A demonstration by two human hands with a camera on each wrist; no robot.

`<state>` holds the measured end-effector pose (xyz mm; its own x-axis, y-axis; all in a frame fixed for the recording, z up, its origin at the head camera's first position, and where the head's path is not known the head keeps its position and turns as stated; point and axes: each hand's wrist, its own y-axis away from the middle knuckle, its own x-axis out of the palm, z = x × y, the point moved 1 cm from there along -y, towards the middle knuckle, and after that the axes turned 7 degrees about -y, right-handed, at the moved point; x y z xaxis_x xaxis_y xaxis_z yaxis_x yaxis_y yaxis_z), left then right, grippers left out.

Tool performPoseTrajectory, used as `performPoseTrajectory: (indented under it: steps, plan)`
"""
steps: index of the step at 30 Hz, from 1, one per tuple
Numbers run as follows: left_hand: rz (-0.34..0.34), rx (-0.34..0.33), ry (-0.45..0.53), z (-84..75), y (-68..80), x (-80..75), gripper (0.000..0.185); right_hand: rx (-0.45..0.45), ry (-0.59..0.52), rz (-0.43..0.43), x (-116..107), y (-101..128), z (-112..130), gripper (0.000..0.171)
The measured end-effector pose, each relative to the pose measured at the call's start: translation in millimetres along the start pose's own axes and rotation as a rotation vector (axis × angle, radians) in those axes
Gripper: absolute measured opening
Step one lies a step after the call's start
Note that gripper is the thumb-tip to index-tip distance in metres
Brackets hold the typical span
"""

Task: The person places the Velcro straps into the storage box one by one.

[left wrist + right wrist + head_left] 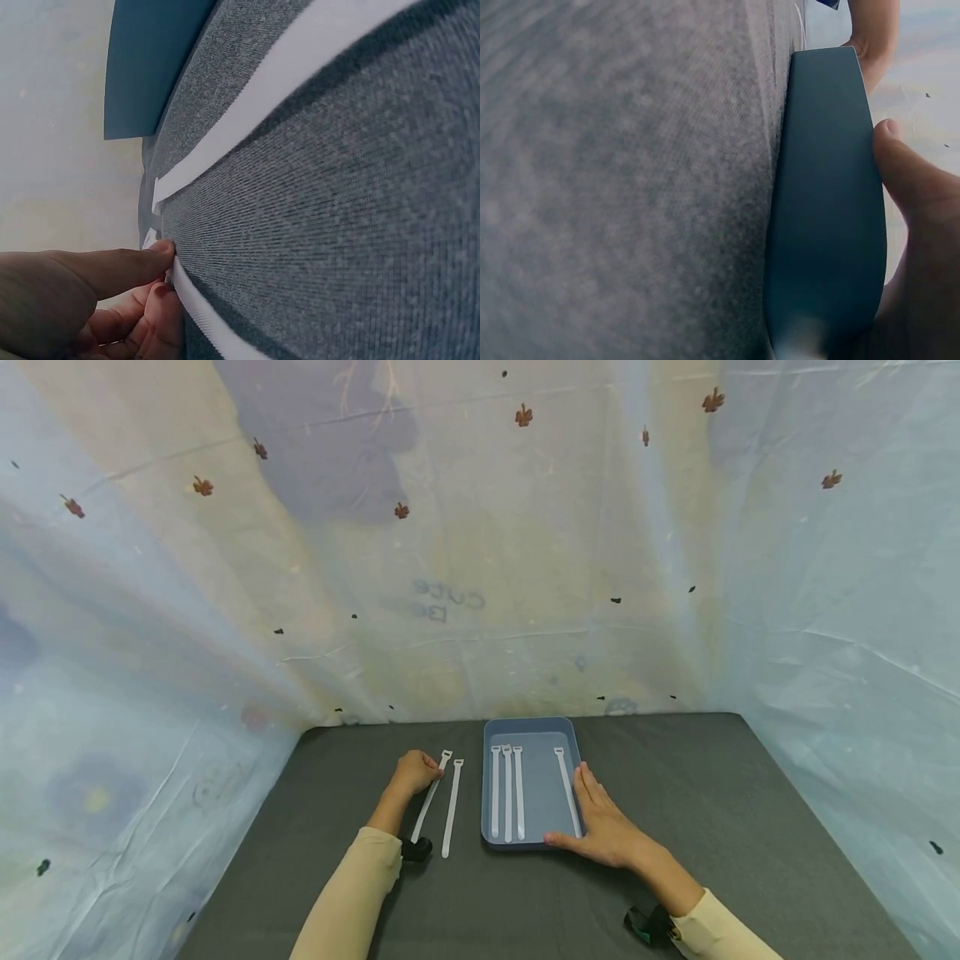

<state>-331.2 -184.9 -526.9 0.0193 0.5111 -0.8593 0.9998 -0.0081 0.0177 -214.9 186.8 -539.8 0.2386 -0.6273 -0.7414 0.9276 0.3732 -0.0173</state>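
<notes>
My left hand (415, 771) pinches a white cable tie (427, 808) just below its slotted head, between thumb and fingertips. The tie's tail slants down over the dark cloth. Just right of it lies a second white cable tie (452, 814), apart from the hand. A blue-grey tray (542, 793) holds three ties (507, 797) side by side at its left and one tie (566, 789) along its right side. Against the tray's lower right corner rests my right hand (606, 828), fingers straight along the side; in the right wrist view its thumb (900, 154) touches the rim.
Dark grey ribbed cloth (337, 893) covers the table. A pale patterned curtain (525, 552) rises behind the table's back edge and along both sides. Each wrist carries a black strap, the right one (651, 927) near the cloth.
</notes>
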Motion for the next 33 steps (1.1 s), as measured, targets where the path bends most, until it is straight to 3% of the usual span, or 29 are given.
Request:
performPoseTrajectory:
  steps: [14,21,33]
  plan:
    - [-0.013,0.024,0.015,6.9,-3.6,3.9,0.023,-0.008,0.013,-0.003,1.7,-0.9,-1.0,0.132]
    - [0.009,-0.018,0.074,10.6,-2.9,3.6,0.021,0.007,0.01,0.01,2.6,-1.7,-1.6,0.133]
    - [0.012,-0.019,0.146,8.4,0.2,2.7,0.017,0.002,-0.005,-0.001,1.8,-0.4,-0.5,0.132]
